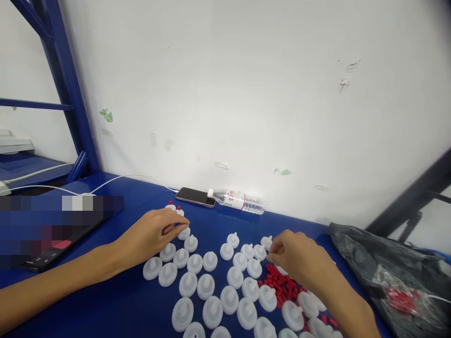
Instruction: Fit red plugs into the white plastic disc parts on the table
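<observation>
Many white translucent plastic discs with a short central spout (pixel 188 284) lie spread over a blue table (pixel 116 312). At the back left, two discs carry small red caps (pixel 179 208) on their spouts. My left hand (pixel 151 234) is just in front of them, thumb and fingers closed above a white disc (pixel 183 233); what they may hold is hidden. On the right, my right hand (pixel 299 256) has its fingers pinched together beside the discs, by a pile of small red caps (pixel 282 285). Anything between those fingertips is too small or covered to make out.
Along the wall (pixel 218 94) lie a phone (pixel 195 196) on a white cable and a clear plastic bottle (pixel 239 200). A dark plastic bag (pixel 366 249) with a clear bag of red pieces (pixel 403 299) is at right. A dark device (pixel 52 256), partly blurred, lies left.
</observation>
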Motion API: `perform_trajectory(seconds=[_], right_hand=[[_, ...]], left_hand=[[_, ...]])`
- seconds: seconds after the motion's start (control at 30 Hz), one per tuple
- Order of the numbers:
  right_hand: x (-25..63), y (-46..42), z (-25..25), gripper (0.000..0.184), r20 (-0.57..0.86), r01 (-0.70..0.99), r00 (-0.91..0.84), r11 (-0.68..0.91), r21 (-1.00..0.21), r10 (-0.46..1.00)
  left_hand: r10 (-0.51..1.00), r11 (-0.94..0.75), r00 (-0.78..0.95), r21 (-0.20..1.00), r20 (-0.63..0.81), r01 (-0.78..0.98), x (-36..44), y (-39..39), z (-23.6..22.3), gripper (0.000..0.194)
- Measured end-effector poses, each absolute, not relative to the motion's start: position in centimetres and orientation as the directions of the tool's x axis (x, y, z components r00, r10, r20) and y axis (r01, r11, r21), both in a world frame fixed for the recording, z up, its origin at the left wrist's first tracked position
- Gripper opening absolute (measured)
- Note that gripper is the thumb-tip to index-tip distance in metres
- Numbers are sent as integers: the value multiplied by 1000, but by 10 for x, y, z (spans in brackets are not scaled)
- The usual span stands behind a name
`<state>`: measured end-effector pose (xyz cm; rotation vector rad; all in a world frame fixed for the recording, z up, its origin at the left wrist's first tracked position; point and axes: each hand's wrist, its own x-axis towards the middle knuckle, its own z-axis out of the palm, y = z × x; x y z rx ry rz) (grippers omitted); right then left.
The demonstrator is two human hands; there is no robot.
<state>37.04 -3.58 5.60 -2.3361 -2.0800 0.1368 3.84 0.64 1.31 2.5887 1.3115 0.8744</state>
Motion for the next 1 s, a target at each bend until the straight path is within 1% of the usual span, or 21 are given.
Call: perform_trajectory(seconds=[0.1,0.2,0.4,0.53,0.63,0.77,0.9,1.0], right_hand=[[369,-38,53,9,-89,994,96,-101,-47,991],[366,-40,51,9,-99,996,82,-86,-32,992],[362,-42,49,13,-107,997,58,-62,-37,993],[363,-40,51,11,-66,993,102,-106,-55,993],[362,-37,57,15,-11,985,145,-145,-94,989],[356,-36,63,20,45,972,157,-147,-184,987],[347,-38,63,16,100,955,181,-151,-254,978],[341,-39,61,13,144,946,160,-111,-304,976]], left_hand=[[772,-624,473,368,424,690,41,4,14,37],[801,-596,475,409,364,691,42,4,14,41],[817,-576,496,456,294,678,39,10,8,31],[828,-557,493,492,268,669,39,11,6,31],[828,-552,501,515,252,655,40,10,7,32],[806,-580,533,517,257,630,41,9,8,25],[788,-609,541,500,293,615,42,7,10,21],[793,-604,531,504,299,618,43,2,15,22]])
